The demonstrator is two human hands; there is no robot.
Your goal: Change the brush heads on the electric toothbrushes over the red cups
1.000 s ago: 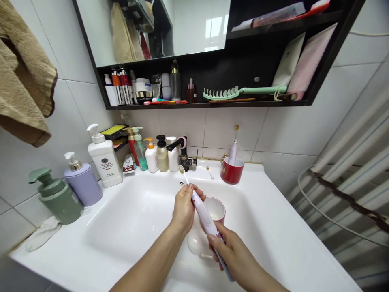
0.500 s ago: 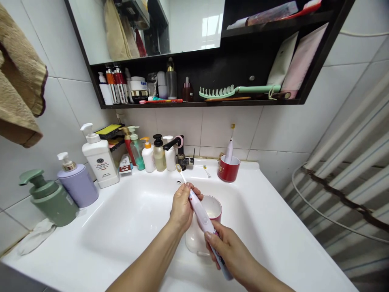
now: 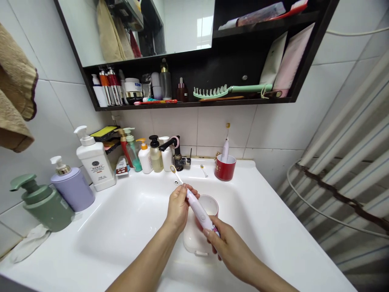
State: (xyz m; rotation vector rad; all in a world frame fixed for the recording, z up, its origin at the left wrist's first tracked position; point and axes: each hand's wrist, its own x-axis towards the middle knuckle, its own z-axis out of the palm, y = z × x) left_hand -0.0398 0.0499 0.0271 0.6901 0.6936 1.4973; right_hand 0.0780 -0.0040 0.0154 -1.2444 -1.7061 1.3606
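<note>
Left hand [image 3: 178, 205] grasps the toothbrush [image 3: 199, 211] below its head, right hand [image 3: 224, 243] clasps its handle; at its one o'clock stands a red cup [image 3: 225, 170].

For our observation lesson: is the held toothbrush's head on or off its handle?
Apparently on: the brush head lines up with the handle. Full seating: cannot tell; the left grip hides the joint.

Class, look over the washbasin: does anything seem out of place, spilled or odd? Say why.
A loose toothbrush head lies on the washbasin's back ledge, left of the red cup. It looks odd detached from a handle, unlike the electric toothbrush in the left hand and right hand. No obvious spill shows.
</note>
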